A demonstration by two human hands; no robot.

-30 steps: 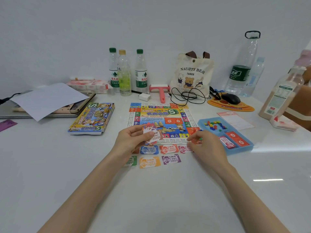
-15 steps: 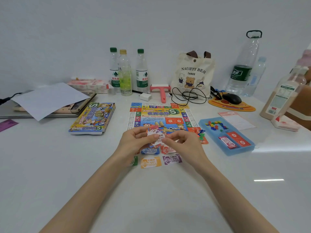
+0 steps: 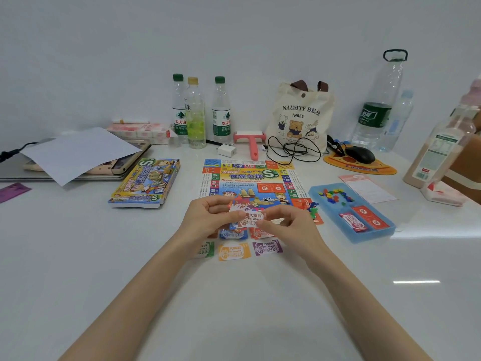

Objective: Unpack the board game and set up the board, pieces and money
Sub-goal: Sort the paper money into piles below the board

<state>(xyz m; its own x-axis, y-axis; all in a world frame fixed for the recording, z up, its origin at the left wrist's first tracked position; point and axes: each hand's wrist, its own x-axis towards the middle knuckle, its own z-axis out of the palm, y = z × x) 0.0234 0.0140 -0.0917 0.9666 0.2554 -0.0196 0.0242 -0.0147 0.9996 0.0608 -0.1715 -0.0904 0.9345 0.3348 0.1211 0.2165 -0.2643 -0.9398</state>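
Pinching the paper money (image 3: pixel 250 218) just above the near edge of the board (image 3: pixel 247 178), the left hand (image 3: pixel 205 222) and right hand (image 3: pixel 291 227) should slide off one note slowly and lay it neatly by the piles (image 3: pixel 234 251).

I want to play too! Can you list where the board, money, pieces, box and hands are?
Board: game board open flat mid-table
Hands: left hand and right hand both pinch a bundle of notes above the board's near edge
Money laid out: orange note, purple note and others, near the hands
Pieces: small coloured pieces in the blue tray, right of the board
Box: game box left of the board
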